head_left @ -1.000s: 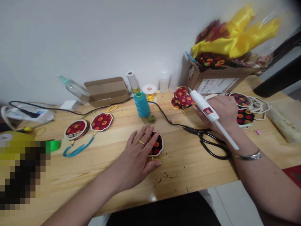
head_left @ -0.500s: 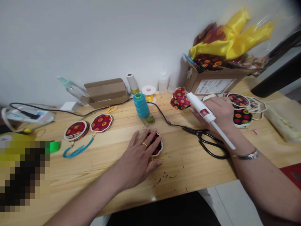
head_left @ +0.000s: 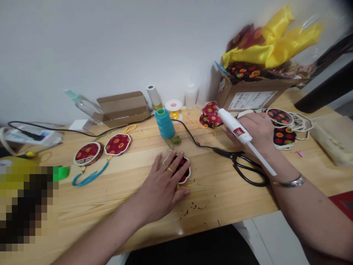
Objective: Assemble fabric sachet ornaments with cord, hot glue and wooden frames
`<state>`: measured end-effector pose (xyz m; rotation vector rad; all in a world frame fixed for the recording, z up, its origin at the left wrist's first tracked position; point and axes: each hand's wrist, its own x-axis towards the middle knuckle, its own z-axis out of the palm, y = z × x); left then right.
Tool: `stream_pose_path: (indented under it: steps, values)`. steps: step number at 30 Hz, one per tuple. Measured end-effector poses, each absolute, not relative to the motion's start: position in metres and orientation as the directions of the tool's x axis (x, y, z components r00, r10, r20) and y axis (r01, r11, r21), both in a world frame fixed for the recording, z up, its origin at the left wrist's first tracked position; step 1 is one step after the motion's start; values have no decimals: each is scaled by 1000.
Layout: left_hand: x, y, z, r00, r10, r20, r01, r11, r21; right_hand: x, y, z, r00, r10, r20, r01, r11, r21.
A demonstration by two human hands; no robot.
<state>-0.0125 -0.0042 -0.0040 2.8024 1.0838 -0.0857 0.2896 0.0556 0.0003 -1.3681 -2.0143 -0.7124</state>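
First: What do we find in the containers?

Second: In the cardboard box [head_left: 227, 95] we note yellow cloth [head_left: 271, 51] and dark patterned fabric [head_left: 244, 70], heaped above the rim. The small carton [head_left: 124, 118] stands with its flap raised; we cannot see what it holds. The spray bottle [head_left: 86, 107] is clear, its level unreadable to us.

First: And the hands?

Second: We record the left hand [head_left: 162, 184] spread, fingers apart, over a scalloped ornament [head_left: 185, 175] that lies on the table [head_left: 220, 184] and is partly covered by it. The right hand [head_left: 255, 129] is wrapped around a white glue gun [head_left: 228, 119], a glue stick [head_left: 263, 158] jutting from its rear. The nozzle points at red fabric pieces [head_left: 210, 119]; we cannot tell whether it touches them.

First: Surface and room?

Second: The tabletop is pale wood. We see dark scraps [head_left: 193, 205] near the left thumb, black scissors [head_left: 249, 181] by the right wrist, a blue thread spool [head_left: 165, 125] standing beyond the ornament, and a round ornament [head_left: 88, 154] farther left. Behind rises a plain grey wall [head_left: 138, 44]; pale floor tiles [head_left: 271, 235] show below the table edge.
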Motion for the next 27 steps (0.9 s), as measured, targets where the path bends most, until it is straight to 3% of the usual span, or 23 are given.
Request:
stream_pose_path:
  steps: [19,24,27]
  values:
    - [-11,-4,-10,729,677,-100,685,-720,112,285,55,2,-344,637,690,933,317,172]
    - [-14,-3,-8,727,678,-109,686,-714,142,280,54,1,-318,662,679,935,336,111]
    - [-15,-1,-6,722,681,-122,691,-702,175,279,55,-2,-339,731,593,924,376,66]
